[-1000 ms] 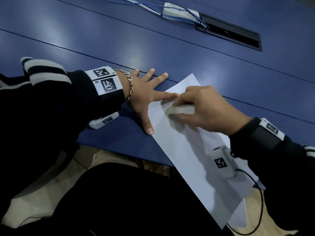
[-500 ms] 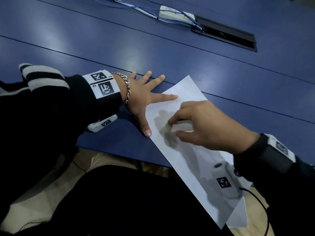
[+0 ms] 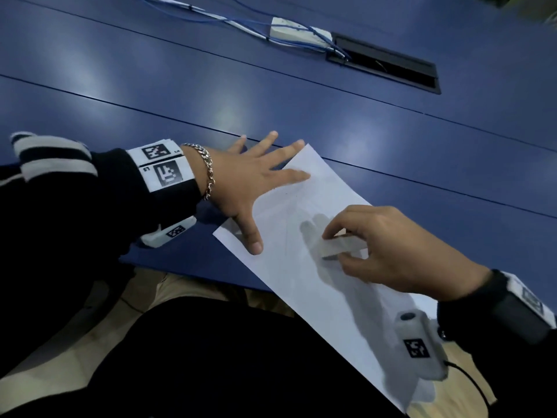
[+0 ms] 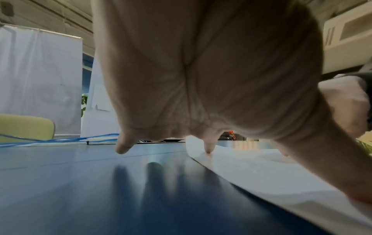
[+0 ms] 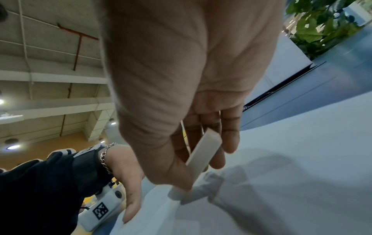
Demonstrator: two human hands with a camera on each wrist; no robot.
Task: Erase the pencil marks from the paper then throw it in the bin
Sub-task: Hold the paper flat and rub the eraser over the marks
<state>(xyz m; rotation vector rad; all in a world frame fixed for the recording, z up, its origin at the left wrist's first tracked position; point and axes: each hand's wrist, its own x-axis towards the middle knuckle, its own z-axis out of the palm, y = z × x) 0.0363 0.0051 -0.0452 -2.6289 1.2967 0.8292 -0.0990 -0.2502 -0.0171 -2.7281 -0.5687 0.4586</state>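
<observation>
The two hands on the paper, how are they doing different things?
The left hand lies flat with fingers spread, pressing the paper near its far corner; the right hand has curled fingers. The left hand holds nothing; the right hand pinches a white eraser against the sheet. Both wear dark sleeves and wrist cameras.

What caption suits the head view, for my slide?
Left hand pins paper while right hand rubs it with an eraser.

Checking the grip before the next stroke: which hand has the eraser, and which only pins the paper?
The right hand pinches the eraser; the left hand lies flat, fingers spread, pressing the paper.
</observation>
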